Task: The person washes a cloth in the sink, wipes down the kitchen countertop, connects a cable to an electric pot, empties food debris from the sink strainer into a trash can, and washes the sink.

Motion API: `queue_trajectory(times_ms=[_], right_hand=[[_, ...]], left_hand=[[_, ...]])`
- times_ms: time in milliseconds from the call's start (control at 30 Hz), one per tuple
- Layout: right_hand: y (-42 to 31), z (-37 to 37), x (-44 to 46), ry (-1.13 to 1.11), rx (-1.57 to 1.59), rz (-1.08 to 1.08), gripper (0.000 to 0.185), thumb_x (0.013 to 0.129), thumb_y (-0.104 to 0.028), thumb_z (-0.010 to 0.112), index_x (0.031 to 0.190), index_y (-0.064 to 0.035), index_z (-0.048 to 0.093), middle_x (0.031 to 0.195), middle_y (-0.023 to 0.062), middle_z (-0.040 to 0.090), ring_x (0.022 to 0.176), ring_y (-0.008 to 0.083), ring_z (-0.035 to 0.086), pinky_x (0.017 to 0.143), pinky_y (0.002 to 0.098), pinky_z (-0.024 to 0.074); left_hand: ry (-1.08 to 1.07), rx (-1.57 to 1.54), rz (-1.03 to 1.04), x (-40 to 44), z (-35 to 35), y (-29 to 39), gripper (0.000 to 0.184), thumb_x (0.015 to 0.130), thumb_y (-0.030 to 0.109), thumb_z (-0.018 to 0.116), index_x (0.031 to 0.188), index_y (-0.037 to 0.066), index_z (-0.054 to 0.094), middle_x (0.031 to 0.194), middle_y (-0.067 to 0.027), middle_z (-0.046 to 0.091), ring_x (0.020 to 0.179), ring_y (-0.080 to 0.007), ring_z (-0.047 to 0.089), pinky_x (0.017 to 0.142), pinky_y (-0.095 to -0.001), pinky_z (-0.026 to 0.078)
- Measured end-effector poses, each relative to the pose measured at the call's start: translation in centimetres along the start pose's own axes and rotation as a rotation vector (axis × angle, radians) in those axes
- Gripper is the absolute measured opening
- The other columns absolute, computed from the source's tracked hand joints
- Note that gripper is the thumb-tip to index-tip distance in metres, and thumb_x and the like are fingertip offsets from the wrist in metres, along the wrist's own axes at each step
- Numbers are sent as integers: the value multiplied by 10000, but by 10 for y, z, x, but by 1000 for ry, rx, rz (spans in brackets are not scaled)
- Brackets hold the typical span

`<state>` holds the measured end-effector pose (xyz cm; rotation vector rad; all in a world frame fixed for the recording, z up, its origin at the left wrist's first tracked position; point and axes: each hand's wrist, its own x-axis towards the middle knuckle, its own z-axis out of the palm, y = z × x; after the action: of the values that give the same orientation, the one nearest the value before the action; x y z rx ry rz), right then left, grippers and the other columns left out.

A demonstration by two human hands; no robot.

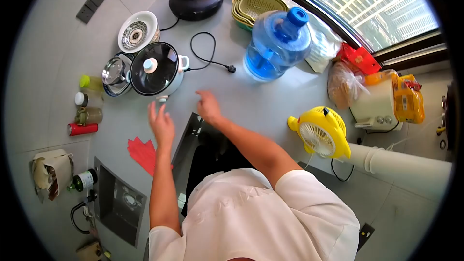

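My left hand (161, 124) reaches over the grey counter just in front of a white electric pot (173, 87). Its fingers are stretched and apart, close to the small control knob (162, 99) on the pot's side; I cannot tell whether they touch it. A dark glass lid (162, 70) with a pale knob covers the pot. To the right, my right hand (209, 108) hovers near the counter's front edge, a finger extended and nothing visible in it. Behind it, the pot's black power cord (209, 61) lies looped, its plug on the counter. A red glove (141, 154) lies flat beside my left forearm.
A blue water bottle (278, 46) stands right of the cord. Farther back are a round black appliance (195, 1) and stacked baskets (258, 6). Bowls (137, 33) sit behind the pot. A yellow fan (321, 133) stands at right, a sink (118, 203) at lower left.
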<state>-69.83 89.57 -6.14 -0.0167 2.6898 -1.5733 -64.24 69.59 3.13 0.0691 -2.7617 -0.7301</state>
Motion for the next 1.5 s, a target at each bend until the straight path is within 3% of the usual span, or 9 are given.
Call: queue_trajectory(times_ms=[267, 500, 567, 733, 800, 967, 1167, 1367, 1500], right_hand=[[-37, 35, -85, -152, -78, -99, 309, 905, -18, 582, 1164, -70, 743, 1164, 168, 723, 1133, 387, 659, 999, 483, 530], [-115, 119, -152, -427, -95, -279, 349, 904, 13, 583, 1201, -78, 742, 1245, 170, 720, 1208, 384, 645, 1041, 468, 522], [-133, 177, -180, -508, -148, -459, 361, 908, 6, 586, 1225, -79, 734, 1297, 165, 703, 1255, 376, 632, 1060, 458, 520], [-153, 277, -221, -474, -307, -626, 516, 1038, -266, 544, 1519, -78, 549, 1620, 164, 472, 1522, 383, 395, 1241, 470, 344], [-161, 280, -228, -527, -576, -616, 664, 1088, -433, 470, 1652, -101, 356, 1733, 139, 298, 1621, 351, 206, 1298, 488, 209], [-130, 258, -198, -283, -662, -452, 733, 1089, -528, 427, 1679, -112, 299, 1758, 138, 245, 1639, 311, 167, 1308, 491, 155], [-45, 117, -88, 194, -722, 97, 864, 1071, -616, 394, 1694, -46, 215, 1779, 166, 164, 1656, 336, 73, 1325, 515, 53], [22, -13, -59, 318, -747, 506, 893, 1078, -626, 372, 1690, -4, 180, 1783, 175, 135, 1659, 338, 36, 1323, 521, 15], [50, -79, -128, 385, -692, 698, 966, 1053, -651, 430, 1674, 45, 178, 1766, 247, 125, 1648, 395, 44, 1319, 541, 21]], left_hand=[[-51, 234, -319, -119, -20, -167, 471, 948, 7, 571, 1408, -97, 560, 1517, -330, 506, 1451, -473, 450, 1236, -511, 359], [68, 32, -493, -176, -85, -187, 547, 927, -69, 514, 1474, -68, 505, 1560, -274, 491, 1466, -429, 447, 1240, -461, 367], [59, 22, -519, -196, -106, -206, 545, 934, -66, 513, 1479, -62, 504, 1562, -268, 492, 1466, -425, 448, 1236, -460, 369], [20, 46, -537, -241, -132, -251, 464, 979, -5, 525, 1440, -53, 548, 1512, -255, 546, 1419, -422, 495, 1204, -462, 399], [-7, 10, -506, -249, -133, -259, 437, 990, 14, 529, 1420, -53, 567, 1489, -253, 567, 1398, -423, 515, 1191, -465, 411], [-23, -52, -374, -236, -123, -244, 382, 1006, 59, 562, 1373, -35, 612, 1441, -234, 602, 1337, -421, 562, 1141, -476, 448], [-119, -132, -149, -189, -76, -192, 362, 1008, 100, 601, 1349, -15, 643, 1443, -218, 602, 1338, -409, 569, 1133, -469, 458], [-283, -216, 99, -138, -13, -95, 359, 991, 99, 629, 1333, -6, 662, 1464, -211, 592, 1348, -404, 565, 1138, -470, 459], [-366, -300, 274, -103, 40, -21, 368, 982, 104, 639, 1334, 0, 664, 1467, -216, 591, 1358, -407, 556, 1145, -468, 456]])
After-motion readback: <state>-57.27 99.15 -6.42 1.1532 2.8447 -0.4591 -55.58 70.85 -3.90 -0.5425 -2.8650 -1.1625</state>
